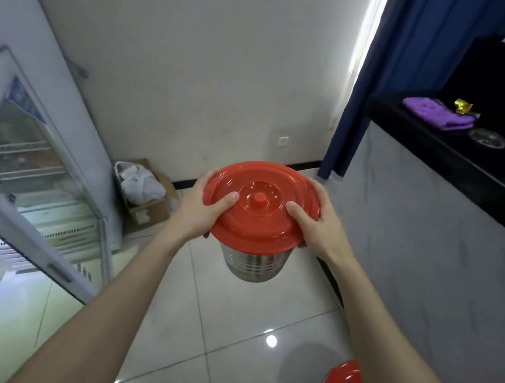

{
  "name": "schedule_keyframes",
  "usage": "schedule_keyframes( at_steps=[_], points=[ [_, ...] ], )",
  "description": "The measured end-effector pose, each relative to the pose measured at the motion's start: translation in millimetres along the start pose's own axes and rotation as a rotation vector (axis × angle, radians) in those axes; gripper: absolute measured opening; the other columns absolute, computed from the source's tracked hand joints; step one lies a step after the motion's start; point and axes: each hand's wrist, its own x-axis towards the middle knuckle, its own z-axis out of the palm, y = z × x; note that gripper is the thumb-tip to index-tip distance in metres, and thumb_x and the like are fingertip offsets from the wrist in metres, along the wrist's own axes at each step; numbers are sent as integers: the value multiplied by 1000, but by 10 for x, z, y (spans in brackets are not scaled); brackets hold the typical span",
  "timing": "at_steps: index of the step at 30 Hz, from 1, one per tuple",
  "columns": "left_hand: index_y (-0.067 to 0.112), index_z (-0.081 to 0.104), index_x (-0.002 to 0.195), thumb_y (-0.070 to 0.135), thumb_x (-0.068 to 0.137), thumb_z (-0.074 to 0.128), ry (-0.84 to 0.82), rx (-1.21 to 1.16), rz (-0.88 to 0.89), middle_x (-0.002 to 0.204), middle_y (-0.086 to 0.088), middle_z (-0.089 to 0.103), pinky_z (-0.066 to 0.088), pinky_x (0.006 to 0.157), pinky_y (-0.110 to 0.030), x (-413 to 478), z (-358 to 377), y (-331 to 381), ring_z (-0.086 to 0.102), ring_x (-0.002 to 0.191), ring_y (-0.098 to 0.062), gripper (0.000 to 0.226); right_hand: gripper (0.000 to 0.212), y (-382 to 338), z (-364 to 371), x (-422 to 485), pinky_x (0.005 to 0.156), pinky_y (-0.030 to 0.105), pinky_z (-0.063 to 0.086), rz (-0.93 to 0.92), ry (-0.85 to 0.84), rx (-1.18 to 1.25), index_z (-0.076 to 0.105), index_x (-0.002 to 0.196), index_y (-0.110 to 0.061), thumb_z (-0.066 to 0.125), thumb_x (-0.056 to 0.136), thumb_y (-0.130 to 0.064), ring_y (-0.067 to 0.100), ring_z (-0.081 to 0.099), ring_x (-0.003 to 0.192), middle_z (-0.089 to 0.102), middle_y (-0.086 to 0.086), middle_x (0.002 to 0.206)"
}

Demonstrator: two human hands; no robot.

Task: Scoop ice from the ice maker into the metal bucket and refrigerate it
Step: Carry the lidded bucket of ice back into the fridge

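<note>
Late stage, likely: metal bucket (252, 264) already capped with red lid (262, 206), ice inside not visible. Left hand (204, 214) and right hand (319, 225) hold it in mid-air over the tiled floor, thumbs on the lid, fingers curled under its rim, gripping. Glass-door fridge (28, 169) near on the left, door looks open; shelving the bucket remains. Bucket: shiny ribbed steel, tapered, upright

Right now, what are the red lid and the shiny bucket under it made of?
The red lid looks like plastic: it has an even colour, a glossy surface, soft moulded rings and a knob. The bucket looks like metal, probably stainless steel: it is silvery and mirror-like, with pressed ridges around its wall. Both are guesses from the look alone.
</note>
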Motion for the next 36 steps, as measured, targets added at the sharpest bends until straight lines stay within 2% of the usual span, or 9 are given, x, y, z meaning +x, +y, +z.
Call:
schedule_keyframes(
  at_steps=[4, 7, 9, 12, 16, 23, 27, 33, 36],
  points=[
    [54, 48, 146, 72, 87, 76, 67, 15, -34, 122, 18, 73, 67, 62, -46, -330, -204, -172, 79, 90, -15, 67, 58, -54, 252, -140, 83, 52, 66, -19, -62, -2, 42, 136, -74, 73, 87, -68, 13, 73, 107, 68, -37, 112],
    [51, 49, 147, 66, 91, 77, 148, 8, -42, 128, 23, 70, 64, 78, -26, -600, -345, -311, 72, 109, -1, 64, 59, -82, 459, -212, 88, 54, 64, -46, -135, -26, 41, 137, -74, 71, 87, -68, 13, 72, 109, 70, -27, 116],
    [48, 48, 151, 62, 92, 78, 201, 6, -89, 132, 22, 69, 65, 86, -33, -794, -436, -391, 71, 112, -1, 68, 60, -99, 588, -265, 87, 54, 64, -63, -194, -26, 42, 139, -72, 72, 88, -65, 14, 73, 108, 72, -23, 118],
    [54, 46, 151, 71, 88, 77, 268, 42, -128, 127, 28, 67, 64, 69, -28, -1121, -570, -483, 72, 102, 3, 72, 61, -74, 782, -376, 85, 51, 65, -92, -243, -24, 42, 140, -72, 73, 88, -62, 9, 72, 105, 72, -29, 109],
    [59, 46, 149, 77, 83, 74, 399, 46, -220, 134, 25, 68, 60, 98, -36, -1719, -782, -676, 69, 119, -5, 74, 62, -76, 1164, -621, 84, 51, 65, -146, -394, -30, 39, 141, -74, 72, 89, -64, 8, 70, 106, 68, -31, 111],
    [71, 44, 140, 83, 76, 75, 580, 58, -412, 118, 30, 71, 68, 65, -50, -2795, -1352, -947, 78, 93, -17, 71, 59, -249, 1972, -1245, 81, 51, 66, -167, -619, 20, 39, 138, -74, 72, 90, -64, 9, 73, 98, 73, -23, 108],
    [70, 41, 142, 89, 77, 70, 615, 99, -442, 122, 24, 70, 69, 78, -46, -3254, -1732, -1094, 77, 98, -17, 74, 58, -461, 2358, -1612, 82, 51, 66, -201, -693, 25, 36, 137, -76, 70, 91, -65, 10, 73, 99, 71, -24, 111],
    [64, 36, 151, 92, 77, 67, 634, 121, -430, 132, 20, 66, 64, 71, -31, -3891, -2420, -1280, 72, 109, -12, 85, 64, -922, 2927, -2253, 85, 51, 66, -244, -720, -7, 29, 144, -74, 66, 91, -68, 11, 71, 104, 64, -27, 114],
    [74, 37, 141, 90, 78, 69, 630, 102, -416, 130, 21, 66, 68, 72, -40, -4153, -2740, -1328, 72, 109, -13, 73, 72, -1092, 3178, -2562, 86, 51, 66, -239, -719, -13, 26, 152, -66, 65, 92, -70, 13, 71, 106, 65, -24, 117]
  ],
)
